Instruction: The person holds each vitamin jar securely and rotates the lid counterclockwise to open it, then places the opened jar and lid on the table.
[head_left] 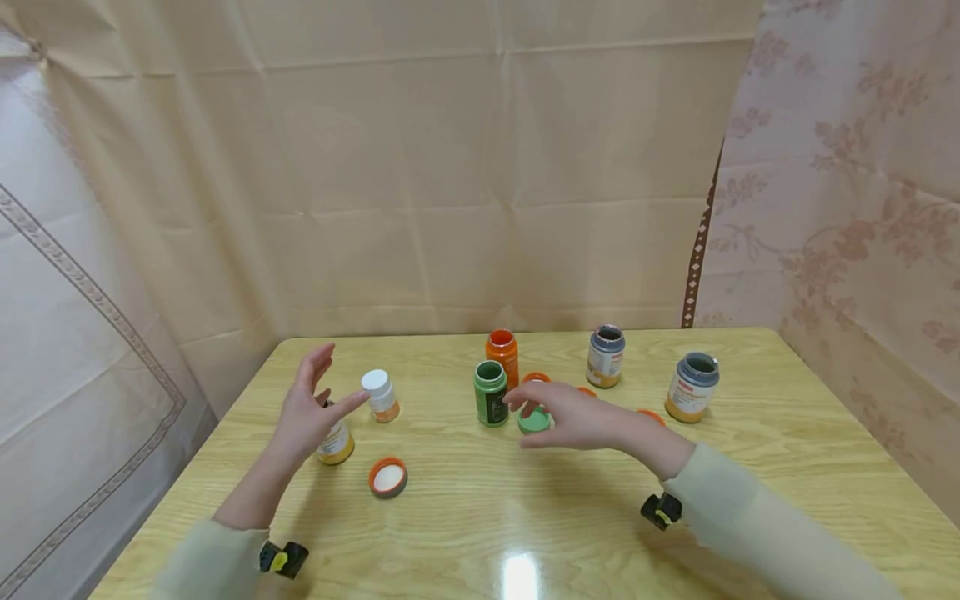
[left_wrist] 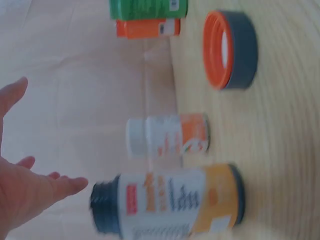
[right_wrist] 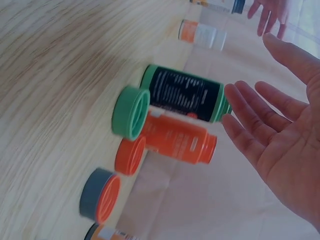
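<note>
My left hand (head_left: 306, 417) hovers over a bottle with a dark neck and a white and yellow label (left_wrist: 170, 202); its fingers are spread and hold nothing. In the head view the left thumb overlaps the edge of a small bottle with a white cap (head_left: 381, 395). An upturned dark lid with an orange inside (head_left: 388, 478) lies nearer me. To the right, my right hand (head_left: 577, 415) is held with loosely bent fingers and nothing in its grasp. Its fingertips are close to the uncapped green bottle (head_left: 491, 395), and it partly covers a green lid (head_left: 533, 422).
Behind the green bottle stands an open orange bottle (head_left: 503, 354), with an orange lid (right_wrist: 131, 156) nearby. Two open bottles with dark necks stand at the right, one farther back (head_left: 605, 360) and one nearer (head_left: 691, 392). A beige cloth (head_left: 390, 183) hangs behind the wooden table (head_left: 465, 525).
</note>
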